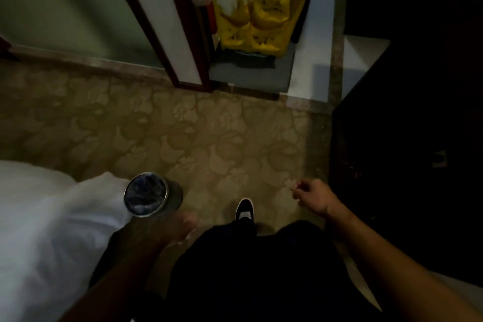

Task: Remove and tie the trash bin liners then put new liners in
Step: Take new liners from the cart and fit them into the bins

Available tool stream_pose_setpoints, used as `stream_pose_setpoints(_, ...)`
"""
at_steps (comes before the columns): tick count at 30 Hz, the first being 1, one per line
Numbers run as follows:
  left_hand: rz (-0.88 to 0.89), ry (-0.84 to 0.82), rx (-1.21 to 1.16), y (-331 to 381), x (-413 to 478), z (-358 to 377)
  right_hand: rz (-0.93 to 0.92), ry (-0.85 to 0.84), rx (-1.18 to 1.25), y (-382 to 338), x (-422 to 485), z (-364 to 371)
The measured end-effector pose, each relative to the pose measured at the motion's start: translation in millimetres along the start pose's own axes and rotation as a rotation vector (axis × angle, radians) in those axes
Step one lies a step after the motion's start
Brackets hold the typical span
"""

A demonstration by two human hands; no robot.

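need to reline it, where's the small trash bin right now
In the head view the trash bin is low on the left, beside the white bedding and just ahead of the left hand; blur hides whether the hand touches it.

Floral carpet (209, 138): lined metal bin (151, 195) beside white bedding (52, 217); shoe (245, 209) planted.

Floral-patterned carpet (209, 138), white bedding (52, 217) (lower left), one black shoe (245, 210).
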State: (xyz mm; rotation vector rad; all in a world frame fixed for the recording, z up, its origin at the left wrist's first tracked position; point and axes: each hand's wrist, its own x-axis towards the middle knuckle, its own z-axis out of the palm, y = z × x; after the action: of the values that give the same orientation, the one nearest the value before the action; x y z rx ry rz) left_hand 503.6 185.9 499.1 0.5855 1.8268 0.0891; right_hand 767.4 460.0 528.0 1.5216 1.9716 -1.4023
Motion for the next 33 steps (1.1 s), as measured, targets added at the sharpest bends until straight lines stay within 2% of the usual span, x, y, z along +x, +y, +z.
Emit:
stream_pose_setpoints(3,0.064,0.14,-0.026,31.3,51.5,-63.7,0.083,0.028,-0.077,2.0,22.1,-27.2)
stream_pose_setpoints(6,0.081,0.207,-0.099,80.0,82.1,-122.0,0.169,0.008,-0.094,6.4,43.9,-49.2)
stream_pose_setpoints(11,0.194,0.217,-0.113,171.8,116.2,-200.6,0.268,-0.035,-0.077,5.4,106.3,-72.9)
stream_pose_setpoints(14,0.217,0.226,-0.124,201.9,143.4,-234.4,0.245,-0.093,-0.086,-24.3,155.8,-91.7)
stream_pose_setpoints(20,0.116,0.346,-0.319,222.0,151.8,-279.3,0.022,-0.178,-0.064,-146.5,266.4,-149.0)
stream_pose_setpoints(24,-0.015,0.393,-0.343,185.7,167.9,-301.4,-0.207,-0.193,-0.051,-260.0,316.1,-189.1)
stream_pose_setpoints(27,-0.103,0.389,-0.528,149.0,185.8,-297.0,-0.365,-0.167,0.02,-345.3,328.9,-209.5)
stream_pose_setpoints(30,-0.13,0.398,-0.535,174.9,171.2,-303.4,-0.564,-0.064,0.14,-419.5,337.3,-221.8)
stream_pose_setpoints(33,-0.14,0.363,-0.539,171.8,183.2,-314.6,-0.713,0.19,0.274,-472.7,337.2,-237.6)
